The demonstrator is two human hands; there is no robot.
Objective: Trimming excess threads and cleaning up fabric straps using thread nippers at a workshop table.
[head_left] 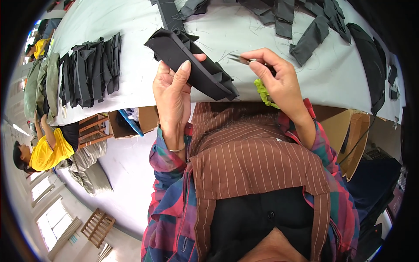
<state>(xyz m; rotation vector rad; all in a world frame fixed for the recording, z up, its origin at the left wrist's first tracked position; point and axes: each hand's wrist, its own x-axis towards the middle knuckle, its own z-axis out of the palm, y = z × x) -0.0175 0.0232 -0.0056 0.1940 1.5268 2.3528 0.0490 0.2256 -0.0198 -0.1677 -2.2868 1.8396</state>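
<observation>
My left hand (170,94) is closed round a folded dark grey fabric piece (176,49), thumb on its near face, and holds it up at a slant over the table's near edge. Loose layers stick out along the piece's far side. To its right my right hand (281,81) grips small thread snips (239,58), their metal tips pointing left toward the fabric and apart from it. Fingers hide most of the snips' handle. A bright green strip (263,92) hangs below that hand; where it is fastened is hidden.
On the white-covered table (135,56), a row of folded dark fabric pieces (90,72) lies left. More dark strips (310,39) and loose threads lie at the far side. A black bag-like item (369,65) is right. Cardboard boxes (358,139) stand below; a person in yellow (52,150) works left.
</observation>
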